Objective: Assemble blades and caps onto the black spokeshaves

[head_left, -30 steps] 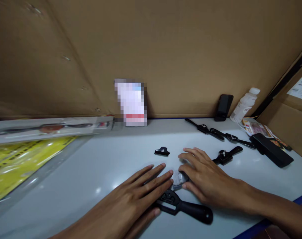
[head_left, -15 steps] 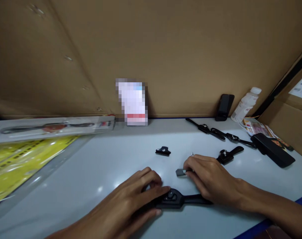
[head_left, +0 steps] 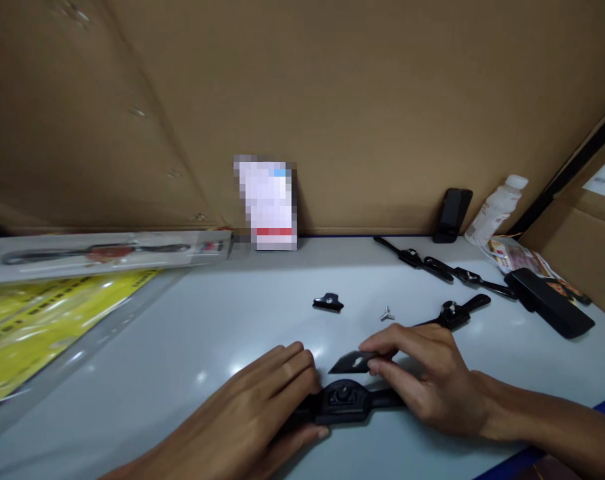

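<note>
A black two-handled spokeshave body (head_left: 343, 402) lies on the pale table (head_left: 192, 347) close to me. My left hand (head_left: 262, 407) is closed round its left handle. My right hand (head_left: 422, 380) pinches a flat grey metal blade (head_left: 350, 363) by its right end and holds it just above the tool's middle; its palm covers the right handle. A small silver wing screw (head_left: 386, 313) lies loose behind the hands. A small black cap piece (head_left: 328, 303) sits farther left of it.
Other black spokeshaves (head_left: 460, 311) (head_left: 432, 265) lie at the right rear, with a black case (head_left: 550, 301), a white bottle (head_left: 495, 210) and a dark phone (head_left: 451, 215). Packaged tools (head_left: 102, 253) and yellow packets (head_left: 37, 327) fill the left. A cardboard wall (head_left: 332, 100) stands behind.
My right hand lifted the blade off the table and brought it over the tool's middle. The wing screw now lies uncovered. My left hand curled round the left handle and turned the tool level.
</note>
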The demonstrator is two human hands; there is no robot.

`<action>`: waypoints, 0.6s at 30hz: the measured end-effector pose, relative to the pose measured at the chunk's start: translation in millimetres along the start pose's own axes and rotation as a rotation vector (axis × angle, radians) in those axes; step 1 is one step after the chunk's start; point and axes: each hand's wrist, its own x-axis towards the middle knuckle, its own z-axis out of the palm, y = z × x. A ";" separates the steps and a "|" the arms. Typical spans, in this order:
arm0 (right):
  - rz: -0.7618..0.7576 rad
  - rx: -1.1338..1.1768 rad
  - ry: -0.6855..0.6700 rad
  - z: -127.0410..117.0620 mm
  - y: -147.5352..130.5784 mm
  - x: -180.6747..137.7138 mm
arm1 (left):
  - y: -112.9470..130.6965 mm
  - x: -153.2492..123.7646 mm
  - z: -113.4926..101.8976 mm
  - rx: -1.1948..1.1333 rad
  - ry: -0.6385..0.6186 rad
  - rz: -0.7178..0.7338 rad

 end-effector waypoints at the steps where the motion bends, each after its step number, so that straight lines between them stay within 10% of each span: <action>1: -0.026 -0.009 -0.009 0.1 0.0 -0.4 | 0.0 -0.2 0.4 0.005 0.013 0.004; 18: -0.025 -0.158 -0.271 15.4 3.3 -8.1 | 4.3 4.7 4.8 -0.011 0.084 0.036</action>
